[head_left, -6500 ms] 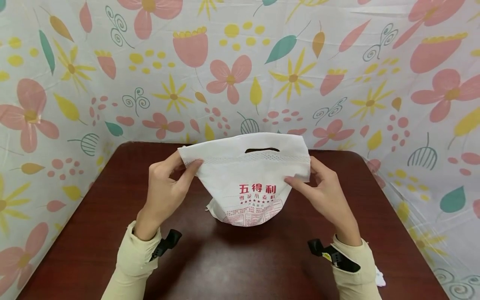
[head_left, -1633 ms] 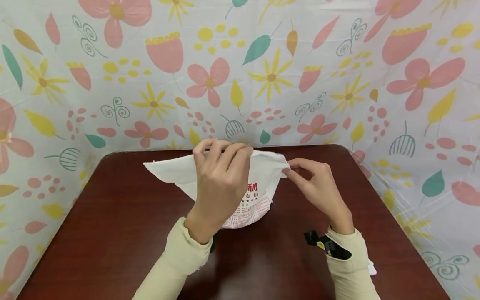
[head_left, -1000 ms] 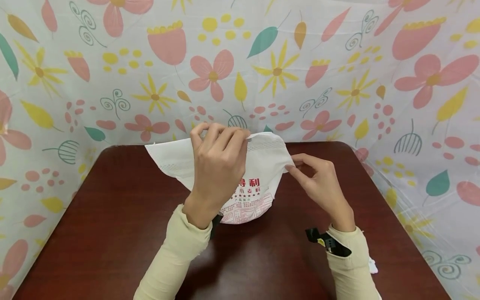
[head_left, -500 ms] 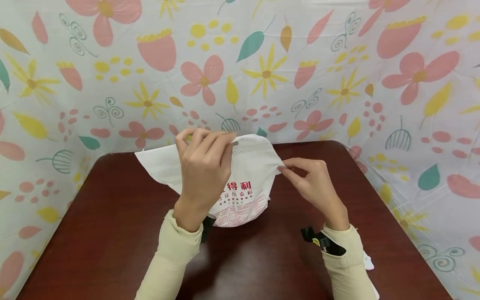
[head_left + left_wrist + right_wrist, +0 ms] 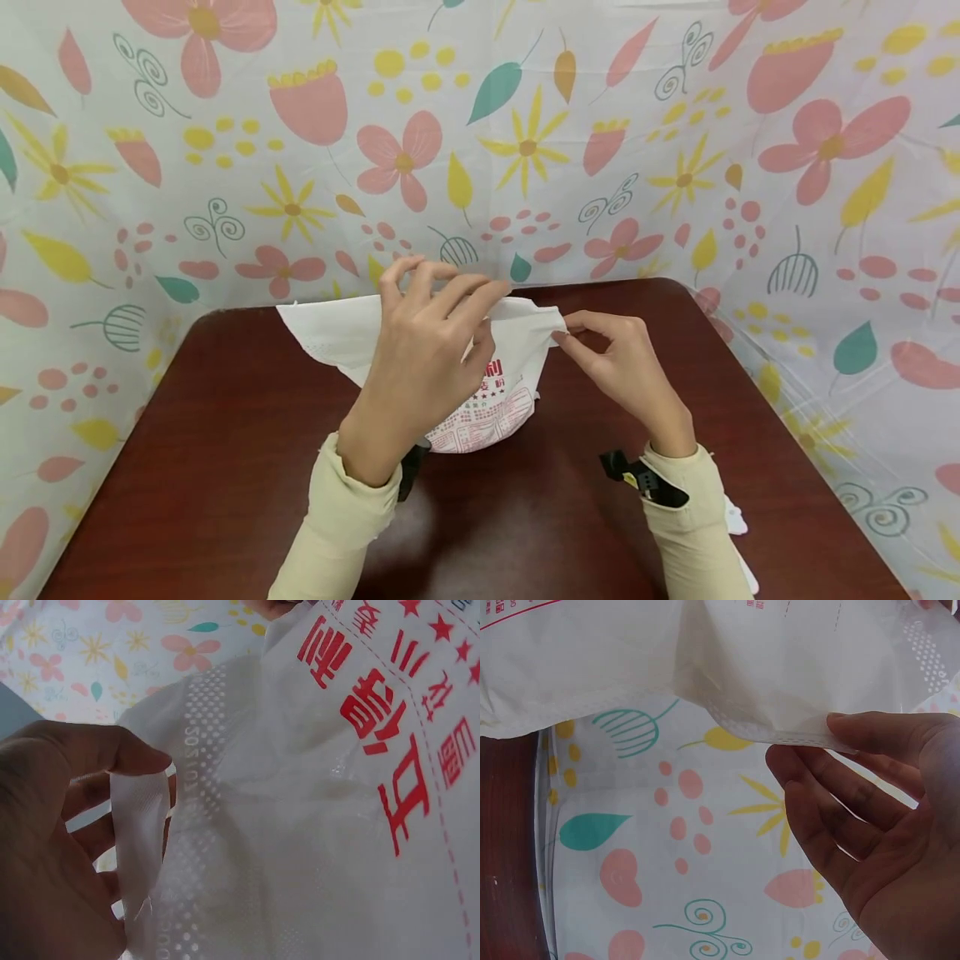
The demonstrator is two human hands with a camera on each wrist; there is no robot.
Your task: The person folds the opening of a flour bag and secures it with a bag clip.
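Note:
A white flour bag (image 5: 480, 417) with red Chinese print stands upright mid-table, its lower part bulging. My left hand (image 5: 427, 342) reaches across its upper middle. In the left wrist view, the thumb lies in front of the bag's handle strip (image 5: 139, 840) and the fingers curl behind it, showing through the slot. The bag's left top corner (image 5: 315, 321) sticks out free. My right hand (image 5: 626, 362) pinches the right top edge; the right wrist view shows thumb and forefinger on the dotted seam (image 5: 802, 741).
The dark red-brown table (image 5: 225, 467) has rounded far corners. Behind it hangs a floral curtain (image 5: 480, 150). A small white item (image 5: 736, 518) lies beside my right sleeve, partly hidden. Black cameras (image 5: 645, 479) are strapped at the wrists.
My left hand has gone from the bag's left corner to its upper middle. Over the last half second its thumb and fingers spread and the top edge dips. The right hand keeps its pinch.

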